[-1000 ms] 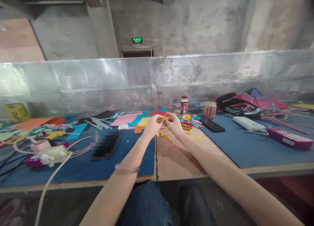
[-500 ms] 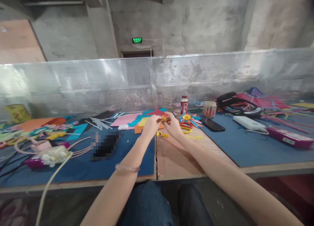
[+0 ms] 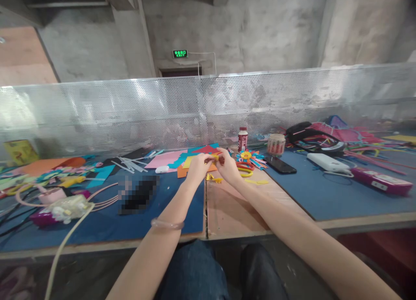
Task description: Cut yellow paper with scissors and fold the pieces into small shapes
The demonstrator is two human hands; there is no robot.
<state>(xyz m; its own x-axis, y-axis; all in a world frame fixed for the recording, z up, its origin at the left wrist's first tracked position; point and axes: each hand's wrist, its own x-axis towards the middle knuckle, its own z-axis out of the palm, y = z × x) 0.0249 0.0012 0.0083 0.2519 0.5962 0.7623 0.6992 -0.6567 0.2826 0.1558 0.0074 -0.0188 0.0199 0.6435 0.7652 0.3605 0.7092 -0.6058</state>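
Observation:
My left hand (image 3: 199,164) and my right hand (image 3: 227,164) meet above the middle of the table, fingers bent and pinched together. Between the fingertips is a small yellow strip (image 3: 216,157), apparently paper; its exact shape is mostly hidden by the fingers. Just below the hands, yellow paper pieces (image 3: 212,178) lie on the bare wood. To the right of my right hand sits a paper flower (image 3: 247,157) with a yellow centre and blue, pink and orange petals. Coloured paper sheets (image 3: 162,158) spread out behind and left of my left hand.
A red-capped bottle (image 3: 242,139), a jar (image 3: 276,145) and a black phone (image 3: 280,164) stand or lie to the right. Beyond them are a white power bank (image 3: 327,162) and a purple power strip (image 3: 381,181). Cables and a plug (image 3: 69,207) occupy the left. A perforated metal screen (image 3: 130,113) runs behind.
Both hands stay together around the small yellow strip, with only slight finger movement. The whole view has shifted a little.

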